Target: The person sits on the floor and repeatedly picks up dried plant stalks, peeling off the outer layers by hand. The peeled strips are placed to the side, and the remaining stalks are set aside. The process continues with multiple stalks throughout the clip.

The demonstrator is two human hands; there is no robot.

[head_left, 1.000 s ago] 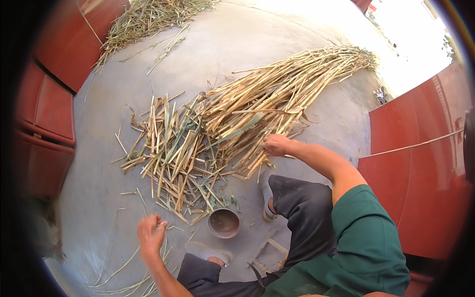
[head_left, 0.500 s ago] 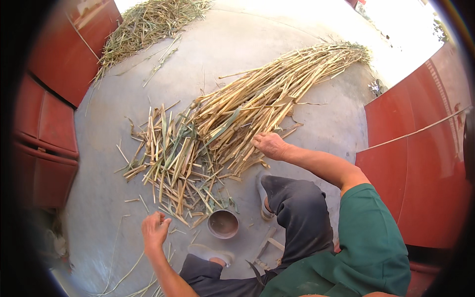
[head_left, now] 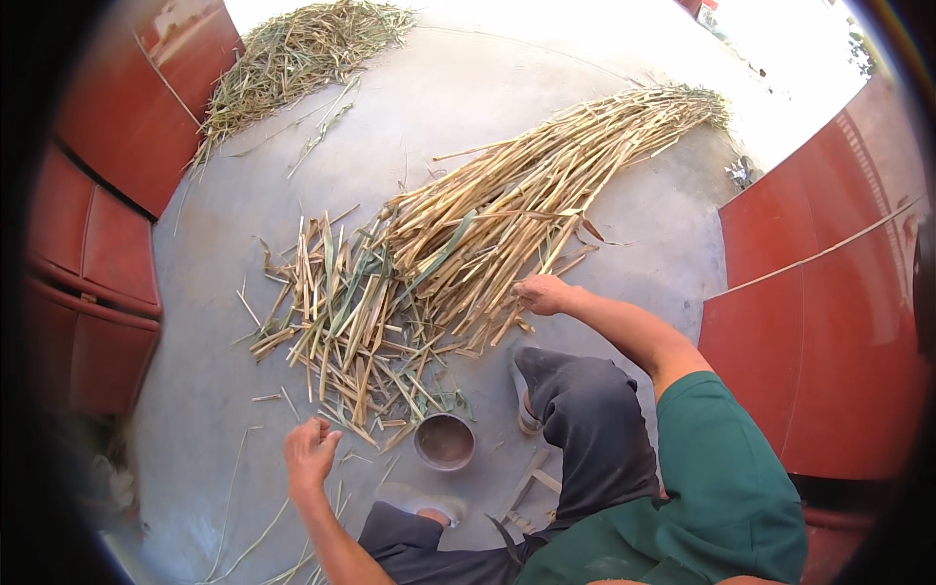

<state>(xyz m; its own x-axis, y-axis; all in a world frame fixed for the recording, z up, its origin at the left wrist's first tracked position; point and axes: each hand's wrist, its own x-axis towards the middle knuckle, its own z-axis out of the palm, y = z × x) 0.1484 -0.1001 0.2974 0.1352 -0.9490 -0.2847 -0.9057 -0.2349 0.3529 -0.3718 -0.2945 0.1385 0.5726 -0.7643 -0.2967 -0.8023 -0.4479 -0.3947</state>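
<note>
My right hand (head_left: 543,293) is closed at the near right edge of a long bundle of dry stalks (head_left: 526,210). Its fingers seem to be round a stalk, though the grip itself is partly hidden. Low on the left, my left hand (head_left: 311,451) is curled shut above the floor; whatever may be inside it does not show. Between the hands lies a loose heap of short cut stalk pieces (head_left: 341,307), mixed with some greenish leaf strips. Close to my feet stands a round brown bowl (head_left: 445,442), just below that heap.
Another pile of straw (head_left: 312,49) lies at the far left beside red panels (head_left: 117,244). More red panels (head_left: 799,331) stand on the right, with a cord across them. A small frame-like object (head_left: 531,485) is on the concrete floor (head_left: 234,195) beside my legs.
My right hand has shifted slightly right and down at the stalk ends, and a dry leaf at the bundle's right edge now sticks out differently. My left hand stays closed nearly in place.
</note>
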